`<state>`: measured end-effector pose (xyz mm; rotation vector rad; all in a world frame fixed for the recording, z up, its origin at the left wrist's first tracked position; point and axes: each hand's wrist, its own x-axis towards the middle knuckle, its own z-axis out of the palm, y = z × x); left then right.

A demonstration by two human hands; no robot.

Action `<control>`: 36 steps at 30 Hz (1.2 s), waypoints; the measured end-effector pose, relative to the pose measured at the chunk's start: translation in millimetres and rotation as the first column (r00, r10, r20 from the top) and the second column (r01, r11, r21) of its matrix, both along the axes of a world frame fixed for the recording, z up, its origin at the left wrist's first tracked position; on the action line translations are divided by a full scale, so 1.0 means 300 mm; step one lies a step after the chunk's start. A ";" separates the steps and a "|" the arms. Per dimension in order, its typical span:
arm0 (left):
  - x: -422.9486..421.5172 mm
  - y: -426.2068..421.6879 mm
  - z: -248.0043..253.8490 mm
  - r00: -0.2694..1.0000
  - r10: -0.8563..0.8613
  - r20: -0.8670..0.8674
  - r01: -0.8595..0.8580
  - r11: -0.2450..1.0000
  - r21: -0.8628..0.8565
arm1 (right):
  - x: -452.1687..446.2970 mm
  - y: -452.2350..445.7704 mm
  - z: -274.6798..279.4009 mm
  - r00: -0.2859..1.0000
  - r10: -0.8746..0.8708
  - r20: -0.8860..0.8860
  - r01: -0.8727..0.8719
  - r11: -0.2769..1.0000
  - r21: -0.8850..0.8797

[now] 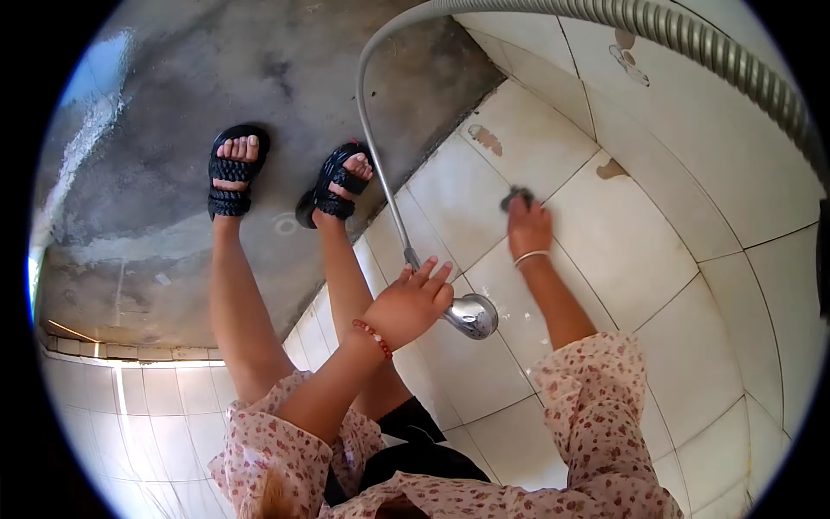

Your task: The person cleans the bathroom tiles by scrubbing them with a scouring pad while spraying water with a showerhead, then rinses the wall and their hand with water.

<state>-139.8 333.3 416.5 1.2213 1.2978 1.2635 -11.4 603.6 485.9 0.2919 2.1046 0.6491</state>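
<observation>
My left hand [411, 303], with a beaded bracelet on its wrist, is closed around the handle of a chrome shower head [474, 317]. The head hangs low over the white tiles, and its metal hose [370, 130] loops up from the handle. On the right, my right hand [529, 232], wearing a pale band, presses a dark scrubber [518, 199] against the tiled surface [467, 208]. Its fingers are bent over the scrubber. A few wet spots shine on the tiles between the two hands.
My feet in black sandals [229, 203] stand on the grey concrete floor [173, 277] at the left. A tiled wall [752, 164] rises at the right. The thick hose arches across the upper right. Worn brown patches [611, 169] mark some tiles.
</observation>
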 end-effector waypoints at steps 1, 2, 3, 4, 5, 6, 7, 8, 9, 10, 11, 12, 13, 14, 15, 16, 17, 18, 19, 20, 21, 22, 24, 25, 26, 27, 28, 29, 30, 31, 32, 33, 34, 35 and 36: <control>0.018 -0.022 0.001 0.998 -0.054 -0.025 0.053 0.998 -0.014 | 0.103 -0.115 -0.025 0.996 -0.066 -0.060 0.061 0.994 -0.087; 0.031 -0.035 -0.001 0.993 -0.101 -0.053 0.100 0.995 -0.031 | 0.088 -0.248 -0.004 0.994 -0.101 0.052 0.110 0.970 -0.216; 0.048 -0.043 -0.007 0.986 -0.147 -0.082 0.144 0.988 -0.048 | 0.193 -0.277 -0.005 0.996 -0.056 0.071 0.080 0.909 -0.409; 0.070 -0.052 -0.017 0.985 -0.128 -0.117 0.119 0.990 -0.075 | 0.169 -0.252 0.003 0.988 -0.093 0.123 0.134 0.914 -0.383; 0.071 -0.056 -0.020 0.982 -0.133 -0.136 0.121 0.988 -0.095 | 0.113 -0.209 0.018 0.975 -0.131 0.180 0.189 0.915 -0.357; 0.072 -0.061 -0.025 0.979 -0.137 -0.153 0.120 0.986 -0.119 | 0.066 -0.113 0.003 0.986 -0.057 0.156 0.099 0.957 -0.272; 0.075 -0.074 -0.029 0.976 -0.143 -0.167 0.120 0.983 -0.138 | 0.028 -0.002 -0.017 0.995 -0.056 0.088 0.068 0.989 -0.135; 0.083 -0.081 -0.036 0.972 -0.134 -0.192 0.104 0.982 -0.159 | -0.070 0.078 -0.023 0.999 0.009 0.034 -0.007 0.999 -0.032; 0.094 -0.079 -0.044 0.969 -0.123 -0.216 0.084 0.980 -0.178 | -0.120 0.117 -0.026 0.988 0.081 0.135 -0.090 0.994 0.059; 0.103 -0.076 -0.050 0.965 -0.110 -0.239 0.065 0.980 -0.189 | -0.092 0.098 -0.042 0.989 0.094 0.115 -0.101 0.993 0.060; 0.101 -0.075 -0.051 0.970 -0.104 -0.221 0.063 0.981 -0.184 | -0.049 0.062 -0.073 0.990 0.105 0.095 -0.111 0.992 0.059; 0.092 -0.080 -0.053 0.975 -0.092 -0.204 0.054 0.981 -0.186 | 0.027 -0.026 -0.107 0.995 -0.101 -0.003 0.101 0.994 0.042; 0.084 -0.086 -0.059 0.979 -0.079 -0.190 0.043 0.981 -0.188 | 0.130 -0.138 -0.135 0.948 -0.305 -0.096 0.307 0.952 0.006; 0.082 -0.092 -0.059 0.982 -0.055 -0.179 0.021 0.982 -0.187 | 0.277 -0.246 -0.155 0.945 -0.324 0.033 0.326 0.937 -0.127; 0.077 -0.097 -0.060 0.985 -0.031 -0.169 -0.001 0.983 -0.186 | 0.372 -0.315 -0.168 0.932 -0.324 0.161 0.356 0.899 -0.253; 0.072 -0.093 -0.069 0.986 0.001 -0.167 -0.032 0.982 -0.184 | 0.333 -0.302 -0.168 0.945 -0.273 0.182 0.314 0.913 -0.261; 0.062 -0.086 -0.075 0.985 0.004 -0.173 -0.038 0.980 -0.193 | 0.254 -0.266 -0.154 0.954 -0.220 0.202 0.270 0.925 -0.268; 0.053 -0.083 -0.072 0.985 0.009 -0.173 -0.046 0.977 -0.209 | 0.178 -0.219 -0.139 0.960 -0.161 0.227 0.224 0.933 -0.282; 0.050 -0.084 -0.062 0.986 0.009 -0.167 -0.048 0.972 -0.228 | 0.127 -0.121 -0.146 0.974 -0.208 0.089 0.222 0.954 -0.201; 0.049 -0.091 -0.055 0.988 0.011 -0.157 -0.047 0.972 -0.231 | 0.039 -0.048 -0.152 0.974 -0.217 0.060 0.223 0.969 -0.102; 0.045 -0.092 -0.057 0.988 0.014 -0.152 -0.049 0.972 -0.230 | -0.039 -0.032 -0.145 0.975 -0.200 0.095 0.203 0.979 -0.027; 0.043 -0.087 -0.066 0.988 0.018 -0.151 -0.052 0.974 -0.221 | -0.017 -0.057 -0.151 0.979 -0.189 0.082 0.191 0.981 -0.022; 0.051 -0.089 -0.083 0.982 0.009 -0.187 -0.049 0.976 -0.210 | 0.093 -0.187 -0.150 0.955 -0.281 0.093 0.289 0.954 -0.082; 0.059 -0.098 -0.081 0.980 0.001 -0.201 -0.044 0.977 -0.210 | 0.233 -0.270 -0.161 0.946 -0.287 0.149 0.308 0.940 -0.148; 0.064 -0.107 -0.079 0.979 0.001 -0.202 -0.045 0.976 -0.215 | 0.180 -0.317 -0.136 0.924 -0.324 0.205 0.360 0.917 -0.173; 0.070 -0.109 -0.081 0.979 0.005 -0.206 -0.051 0.974 -0.220 | 0.124 -0.364 -0.112 0.896 -0.359 0.261 0.413 0.890 -0.193; 0.075 -0.104 -0.085 0.977 0.015 -0.212 -0.063 0.973 -0.222 | 0.086 -0.314 -0.108 0.901 -0.309 0.305 0.372 0.911 -0.176; 0.076 -0.101 -0.083 0.981 0.003 -0.194 -0.048 0.972 -0.230 | 0.054 -0.244 -0.107 0.900 -0.257 0.352 0.328 0.931 -0.161; 0.073 -0.103 -0.080 0.985 -0.012 -0.173 -0.030 0.971 -0.238 | 0.026 -0.139 -0.112 0.953 -0.220 0.209 0.244 0.965 -0.098; 0.069 -0.106 -0.084 0.987 -0.027 -0.159 -0.013 0.970 -0.244 | -0.014 -0.043 -0.112 0.971 -0.187 0.149 0.193 0.981 -0.028; 0.070 -0.107 -0.089 0.986 -0.040 -0.163 -0.005 0.965 -0.264 | -0.040 0.012 -0.095 0.976 -0.191 0.110 0.191 0.982 0.004; 0.077 -0.104 -0.089 0.985 -0.049 -0.163 0.002 0.960 -0.279 | -0.037 0.003 -0.092 0.976 -0.187 0.108 0.188 0.982 0.001; 0.081 -0.107 -0.085 0.985 -0.067 -0.159 0.017 0.955 -0.296 | -0.017 -0.054 -0.082 0.975 -0.192 0.111 0.194 0.981 -0.004; 0.075 -0.111 -0.087 0.986 -0.058 -0.159 0.011 0.959 -0.282 | 0.018 -0.133 -0.082 0.974 -0.200 0.107 0.203 0.979 -0.016; 0.068 -0.106 -0.090 0.986 -0.045 -0.162 0.000 0.963 -0.269 | 0.118 -0.227 -0.077 0.962 -0.169 0.213 0.193 0.976 -0.098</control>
